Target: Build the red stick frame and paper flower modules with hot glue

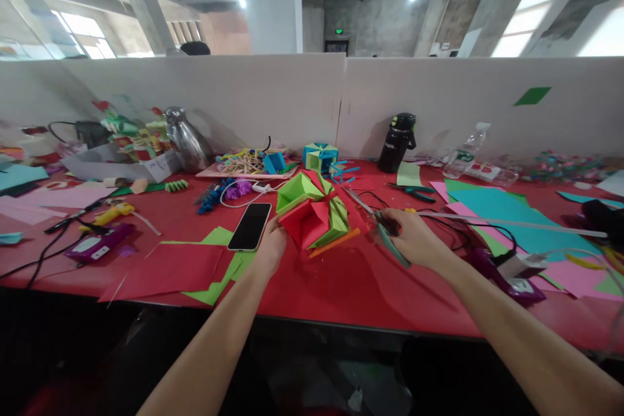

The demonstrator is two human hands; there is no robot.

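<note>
One yellow glue gun point(114, 213) on the left side of the red table point(312, 305), a black cord point(36, 244) nearby; it lies loose near a purple box point(100, 244) and could be dragged askew if the cord were pulled. Next right: red paper point(180, 270) over green paper point(214, 292), reaching close to the front edge; a careless sweep might crease the sheets or push them off. Phone point(249, 227) lies flat just beside the left hand point(273, 244), so a knock looks possible. Left hand grips the left side of the red-and-green paper shape point(316, 208), fingers partly hidden; the shape is at mid-table, tilted, pockets open. Judgement: thin folds, so squeezing hard would dent a pocket, while too light a hold might let it twist. Orange strip point(334, 244) at its lower right edge; cannot tell whether attached. Right hand point(409, 234) is wrapped around scissors point(391, 246), tips toward the shape; how far the blades stand apart cannot be told. Main risk: a slip there could nick a fold. Further right, pliers point(414, 192) and a long pale rod point(511, 223) lie near the right hand; the rod could catch the forearm.
</note>
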